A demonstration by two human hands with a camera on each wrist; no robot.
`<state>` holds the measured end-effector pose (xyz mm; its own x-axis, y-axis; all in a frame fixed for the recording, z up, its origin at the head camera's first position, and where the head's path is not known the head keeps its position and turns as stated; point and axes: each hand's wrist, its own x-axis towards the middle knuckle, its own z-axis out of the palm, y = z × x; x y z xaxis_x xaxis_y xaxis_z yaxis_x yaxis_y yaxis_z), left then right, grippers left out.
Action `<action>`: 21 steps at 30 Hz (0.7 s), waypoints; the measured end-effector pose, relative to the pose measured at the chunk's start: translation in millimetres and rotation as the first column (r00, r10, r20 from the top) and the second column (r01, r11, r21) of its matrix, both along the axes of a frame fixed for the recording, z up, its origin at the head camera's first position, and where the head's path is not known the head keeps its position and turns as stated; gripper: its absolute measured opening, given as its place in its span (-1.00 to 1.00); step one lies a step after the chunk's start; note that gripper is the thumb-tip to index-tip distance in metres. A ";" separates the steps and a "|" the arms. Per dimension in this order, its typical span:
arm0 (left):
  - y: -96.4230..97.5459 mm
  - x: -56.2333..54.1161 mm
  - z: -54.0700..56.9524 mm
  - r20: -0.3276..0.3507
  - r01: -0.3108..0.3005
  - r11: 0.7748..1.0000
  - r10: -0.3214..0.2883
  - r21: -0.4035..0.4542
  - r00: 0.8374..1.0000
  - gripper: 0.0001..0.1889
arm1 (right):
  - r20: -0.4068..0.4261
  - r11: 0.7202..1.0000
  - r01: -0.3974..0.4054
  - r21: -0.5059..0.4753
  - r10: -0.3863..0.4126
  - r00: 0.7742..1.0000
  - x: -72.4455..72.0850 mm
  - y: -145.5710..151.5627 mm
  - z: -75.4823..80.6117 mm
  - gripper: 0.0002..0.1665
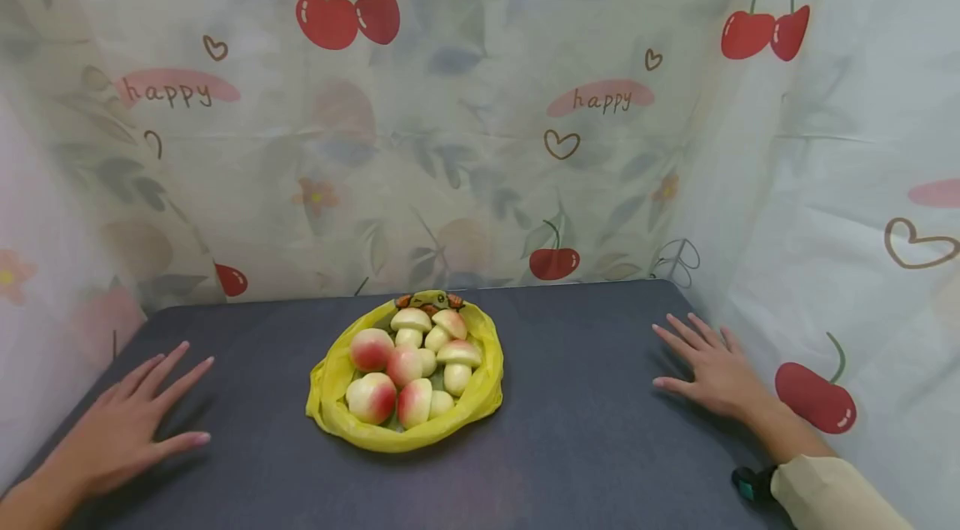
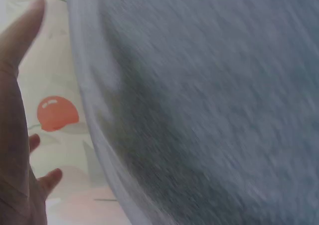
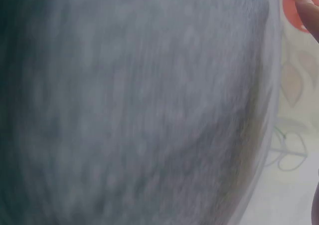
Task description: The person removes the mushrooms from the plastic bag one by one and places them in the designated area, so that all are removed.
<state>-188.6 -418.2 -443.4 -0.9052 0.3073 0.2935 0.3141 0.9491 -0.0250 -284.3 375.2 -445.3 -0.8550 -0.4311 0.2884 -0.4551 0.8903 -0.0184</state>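
Observation:
In the head view my left hand (image 1: 131,426) is held over the left side of the dark table, fingers spread and nothing in it. My right hand (image 1: 708,367) hovers near the table's right edge, its fingers likewise spread and holding nothing. Between them, well apart from both, sits a yellow bag (image 1: 330,409) with its rim rolled down. It holds several mushroom-shaped pieces (image 1: 459,353) with cream stems and pink-tinged caps; some, like this round one (image 1: 371,349), show mainly the cap. In the left wrist view the left thumb (image 2: 22,33) is extended.
The grey-blue table (image 1: 577,397) fills the lower middle of the head view. Curtains with cherries and "happy" lettering (image 1: 465,138) hang behind it and along both sides. A dark band with a small device (image 1: 752,484) is on the right wrist, beside a cream sleeve (image 1: 832,492).

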 end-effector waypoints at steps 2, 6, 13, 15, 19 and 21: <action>3.5 -1.9 2.5 0.017 0.006 1.000 -0.007 0.014 1.000 0.03 | -0.010 1.000 -0.015 -0.014 0.015 1.000 -0.7 -3.1 0.2 0.02; 12.2 -4.5 7.5 0.060 0.025 0.998 -0.028 0.052 0.998 0.01 | -0.041 0.998 -0.042 -0.036 0.041 0.998 -2.7 -9.8 0.6 0.00; 25.3 -8.0 9.5 0.070 0.041 0.995 -0.048 0.093 0.996 -0.04 | -0.073 0.990 -0.113 -0.088 0.107 0.992 -4.5 -23.6 2.4 -0.09; 28.9 -8.7 11.5 0.080 0.027 0.992 -0.037 0.123 0.996 -0.06 | -0.072 0.987 -0.121 -0.108 0.114 0.991 -4.9 -28.5 3.3 -0.10; 39.6 -10.8 15.2 0.068 0.016 0.969 -0.034 0.246 0.997 -0.10 | -0.069 0.980 -0.125 -0.154 0.116 0.991 -5.4 -40.3 5.4 -0.14; 47.0 -11.9 17.1 0.035 0.034 0.946 -0.048 0.323 0.998 -0.14 | -0.084 0.977 -0.132 -0.169 0.120 0.989 -5.6 -46.6 6.6 -0.16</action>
